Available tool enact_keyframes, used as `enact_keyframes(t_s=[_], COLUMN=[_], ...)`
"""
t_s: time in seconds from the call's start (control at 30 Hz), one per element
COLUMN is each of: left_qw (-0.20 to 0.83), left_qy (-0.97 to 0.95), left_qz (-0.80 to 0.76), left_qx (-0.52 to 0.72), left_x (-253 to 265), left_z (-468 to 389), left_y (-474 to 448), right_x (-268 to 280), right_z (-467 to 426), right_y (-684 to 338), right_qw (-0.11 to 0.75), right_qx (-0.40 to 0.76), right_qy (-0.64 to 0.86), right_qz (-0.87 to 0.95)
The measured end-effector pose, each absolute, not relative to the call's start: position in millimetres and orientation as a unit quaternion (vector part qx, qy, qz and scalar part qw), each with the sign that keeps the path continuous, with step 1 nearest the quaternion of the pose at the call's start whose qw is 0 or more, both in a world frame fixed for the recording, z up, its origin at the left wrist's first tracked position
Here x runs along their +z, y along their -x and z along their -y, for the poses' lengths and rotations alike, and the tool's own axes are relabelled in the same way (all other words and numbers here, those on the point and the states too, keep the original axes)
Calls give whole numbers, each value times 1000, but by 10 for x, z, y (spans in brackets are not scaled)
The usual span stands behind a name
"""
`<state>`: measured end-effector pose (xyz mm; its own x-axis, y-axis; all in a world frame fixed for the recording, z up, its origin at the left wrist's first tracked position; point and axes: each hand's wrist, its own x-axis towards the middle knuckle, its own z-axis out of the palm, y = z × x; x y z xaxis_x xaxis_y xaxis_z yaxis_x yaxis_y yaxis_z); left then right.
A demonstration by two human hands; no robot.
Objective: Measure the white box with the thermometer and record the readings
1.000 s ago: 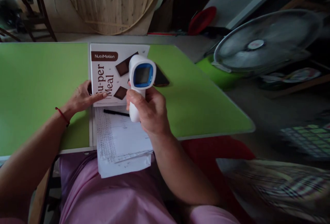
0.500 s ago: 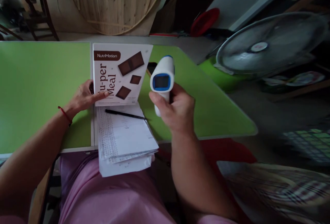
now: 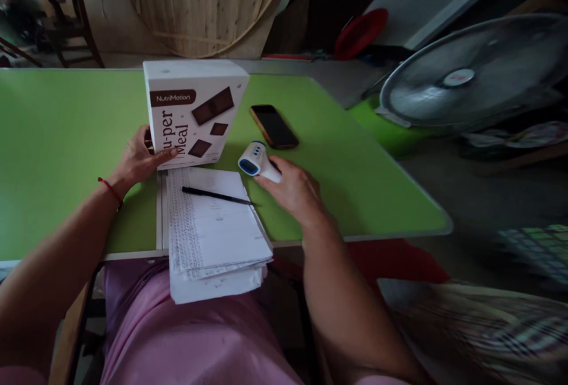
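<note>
My left hand [image 3: 141, 157] grips the lower left edge of a white box [image 3: 217, 145] marked "NutriMotion", its thumb on the front. The box stands upright on the green table, leaning slightly back. In my right hand [image 3: 295, 187] is a white and blue infrared thermometer [image 3: 260, 161], tilted on its side low over the table, fingers wrapped round its handle. Whether it touches the tabletop I cannot tell. Between my forearms lies a stack of written papers [image 3: 222, 234], overhanging the front edge, with a black pen [image 3: 217, 196] across it.
A phone [image 3: 275, 126] lies on the green table [image 3: 364, 196] behind the thermometer. To the right stands a large fan [image 3: 470, 74], past the table's edge. Beyond the far edge are a round wooden board [image 3: 199, 3], a chair [image 3: 71, 24] and a red basin [image 3: 361, 33].
My right hand has lowered the thermometer toward the table and turned it sideways, uncovering the phone. The box has shifted slightly left and tipped so its top face shows.
</note>
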<state>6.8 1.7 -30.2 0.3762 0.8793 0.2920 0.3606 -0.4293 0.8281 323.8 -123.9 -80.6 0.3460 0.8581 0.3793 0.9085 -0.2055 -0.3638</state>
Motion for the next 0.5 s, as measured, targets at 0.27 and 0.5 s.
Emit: enact_keyframes(t_s=[0.27,0.5], left_qw=[327,303], left_qy=[-774,-790], left_qz=[-394,-394], left_qx=[373,360], left_x=[-307,-307], left_z=[-25,-16], left_y=[-62,-72], right_x=[-836,-883], right_z=[1244,1213], right_y=[-3268,-3326], right_qw=[261,260], right_qx=[-62,-74], right_qy=[765,755], right_qz=[585,598])
